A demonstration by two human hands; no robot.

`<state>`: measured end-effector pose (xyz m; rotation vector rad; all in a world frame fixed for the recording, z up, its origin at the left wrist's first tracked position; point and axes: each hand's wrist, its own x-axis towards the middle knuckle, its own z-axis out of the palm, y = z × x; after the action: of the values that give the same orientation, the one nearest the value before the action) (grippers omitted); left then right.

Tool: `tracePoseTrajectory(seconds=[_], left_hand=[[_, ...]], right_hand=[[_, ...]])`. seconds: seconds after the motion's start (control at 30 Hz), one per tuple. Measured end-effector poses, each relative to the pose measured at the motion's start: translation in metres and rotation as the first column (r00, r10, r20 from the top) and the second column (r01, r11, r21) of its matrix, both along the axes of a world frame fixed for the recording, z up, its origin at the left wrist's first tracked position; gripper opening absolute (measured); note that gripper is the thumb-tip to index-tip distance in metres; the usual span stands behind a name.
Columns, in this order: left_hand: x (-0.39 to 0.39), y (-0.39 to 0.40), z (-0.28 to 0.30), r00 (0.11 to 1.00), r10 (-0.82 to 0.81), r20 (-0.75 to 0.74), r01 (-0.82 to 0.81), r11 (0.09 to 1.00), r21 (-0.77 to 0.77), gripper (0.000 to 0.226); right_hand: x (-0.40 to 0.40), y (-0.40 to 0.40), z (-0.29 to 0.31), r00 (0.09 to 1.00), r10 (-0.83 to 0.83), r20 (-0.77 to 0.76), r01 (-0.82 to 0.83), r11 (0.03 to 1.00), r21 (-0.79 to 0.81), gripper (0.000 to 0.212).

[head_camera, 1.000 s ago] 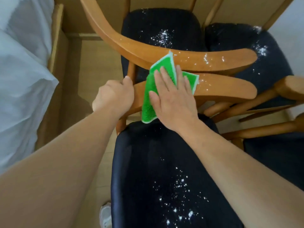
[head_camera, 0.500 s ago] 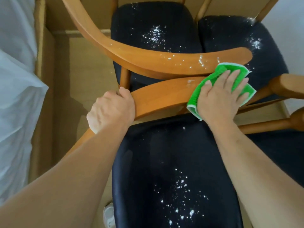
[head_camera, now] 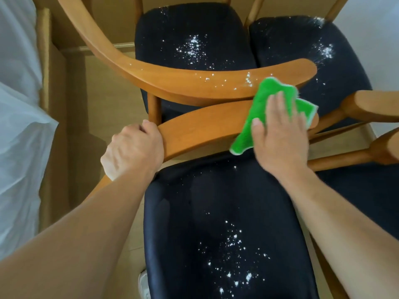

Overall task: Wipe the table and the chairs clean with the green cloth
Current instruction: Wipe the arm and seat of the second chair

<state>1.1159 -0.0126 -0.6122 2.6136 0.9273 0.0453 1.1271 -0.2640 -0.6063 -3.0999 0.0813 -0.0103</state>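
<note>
Since half a second ago the right hand (head_camera: 280,134) has slid the green cloth (head_camera: 267,113) back leftward along the near chair's armrest (head_camera: 200,128). Its fingers (head_camera: 278,108) lie straight and close together, pressing the cloth flat on the wood. The left hand (head_camera: 133,149) grips the same armrest, fingers curled round it. White powder (head_camera: 235,255) speckles the dark seat (head_camera: 216,201).

Bright, even daylight; soft shadows only. Pale sheen on wooden armrest (head_camera: 194,87). Right hand (head_camera: 278,134) slightly motion-blurred. Wide-angle bending toward edges; white plastic sheet (head_camera: 19,126) at left nearly blown out.
</note>
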Motion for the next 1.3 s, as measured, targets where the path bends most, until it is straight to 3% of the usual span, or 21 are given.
tracePoseTrajectory(seconds=[0.1, 0.17, 0.3, 0.37, 0.53, 0.7, 0.77, 0.87, 0.97, 1.03, 1.17, 1.23, 1.3], left_hand=[[0.000, 0.000, -0.001, 1.000, 0.000, 0.003, 0.000, 1.000, -0.005, 0.049], [0.000, 0.000, 0.001, 1.000, -0.005, -0.001, 0.005, 1.000, -0.008, 0.049], [0.000, 0.001, 0.004, 0.999, -0.019, -0.040, 0.018, 1.000, -0.025, 0.050], [-0.001, 0.002, 0.005, 0.999, -0.028, -0.043, 0.026, 0.999, -0.032, 0.050], [0.000, 0.000, 0.007, 0.999, -0.033, -0.032, 0.032, 0.999, -0.022, 0.049], [-0.001, -0.003, 0.011, 0.999, -0.015, -0.041, 0.014, 1.000, -0.024, 0.049], [-0.001, -0.003, 0.012, 0.999, -0.019, -0.044, 0.018, 1.000, -0.021, 0.048], [-0.001, -0.005, 0.014, 0.999, -0.026, -0.045, 0.026, 1.000, -0.010, 0.046], [-0.002, -0.005, 0.015, 0.999, -0.018, -0.048, 0.018, 1.000, -0.005, 0.047], [-0.002, -0.006, 0.016, 0.998, -0.022, -0.053, 0.022, 1.000, -0.004, 0.046], [-0.002, -0.007, 0.019, 0.998, -0.030, -0.053, 0.030, 1.000, -0.008, 0.043], [-0.003, -0.007, 0.021, 0.998, -0.030, -0.054, 0.029, 0.999, -0.016, 0.043], [-0.003, -0.008, 0.022, 0.998, -0.026, -0.050, 0.026, 1.000, -0.010, 0.045]], right_hand=[[0.004, 0.003, -0.002, 0.969, -0.247, 0.024, 0.244, 0.966, 0.084, 0.066], [0.002, 0.036, -0.002, 0.965, -0.258, 0.045, 0.252, 0.961, 0.111, 0.066], [-0.020, 0.090, -0.001, 0.982, 0.182, 0.045, -0.186, 0.975, 0.119, 0.060], [-0.013, 0.066, 0.002, 0.965, 0.262, 0.020, -0.263, 0.959, 0.107, 0.059], [0.013, -0.029, 0.001, 0.986, -0.120, 0.114, 0.111, 0.991, 0.081, 0.057], [0.019, -0.015, -0.003, 0.923, -0.367, 0.111, 0.346, 0.922, 0.176, 0.054], [0.009, 0.016, -0.003, 0.947, -0.300, 0.116, 0.279, 0.945, 0.170, 0.055], [-0.017, 0.060, -0.003, 0.993, 0.037, 0.115, -0.059, 0.979, 0.196, 0.059], [-0.014, 0.040, -0.001, 0.973, 0.213, 0.093, -0.224, 0.964, 0.142, 0.059], [-0.003, 0.004, -0.003, 0.984, 0.134, 0.117, -0.145, 0.985, 0.092, 0.056], [0.009, -0.038, -0.003, 0.951, -0.253, 0.176, 0.219, 0.957, 0.192, 0.052], [0.008, -0.029, -0.004, 0.923, -0.336, 0.189, 0.290, 0.928, 0.233, 0.052], [-0.003, -0.002, -0.005, 0.939, -0.290, 0.187, 0.249, 0.944, 0.215, 0.051]])
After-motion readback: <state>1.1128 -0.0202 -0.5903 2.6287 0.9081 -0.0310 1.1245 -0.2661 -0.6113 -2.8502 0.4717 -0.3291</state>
